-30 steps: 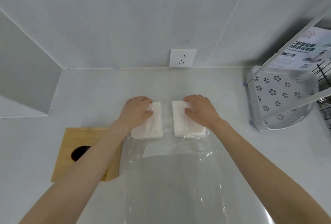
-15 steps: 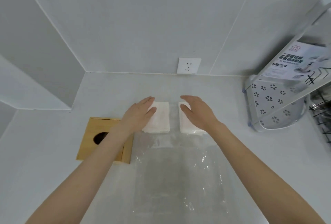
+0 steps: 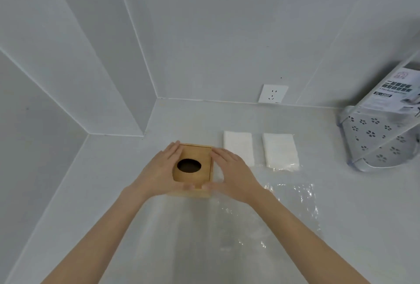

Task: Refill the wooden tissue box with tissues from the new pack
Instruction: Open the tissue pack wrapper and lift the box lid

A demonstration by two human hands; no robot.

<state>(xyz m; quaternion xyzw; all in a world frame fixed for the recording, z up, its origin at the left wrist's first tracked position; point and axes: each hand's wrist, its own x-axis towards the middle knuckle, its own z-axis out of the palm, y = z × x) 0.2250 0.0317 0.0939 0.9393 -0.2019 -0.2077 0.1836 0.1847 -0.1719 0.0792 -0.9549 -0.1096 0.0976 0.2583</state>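
Observation:
The square wooden tissue box [image 3: 200, 155], with a dark oval hole in its lid, stands on the white counter in front of me. My left hand [image 3: 159, 175] grips its left side and my right hand [image 3: 231, 175] its right side, thumbs meeting at the near edge. Two white tissue stacks lie flat to the right of the box: a bare one [image 3: 238, 147] and one [image 3: 280, 152] still partly in clear wrapping. The clear plastic pack wrapper [image 3: 293, 202] lies spread on the counter nearer to me.
A white perforated rack [image 3: 377, 140] with a printed box on it stands at the far right. A wall socket [image 3: 272, 94] sits above the counter's back edge. The wall corner steps in at the left.
Both hands left the tissue stacks and moved left onto the wooden box, which they now grip from both sides. My view swung left, so the stacks appear further right.

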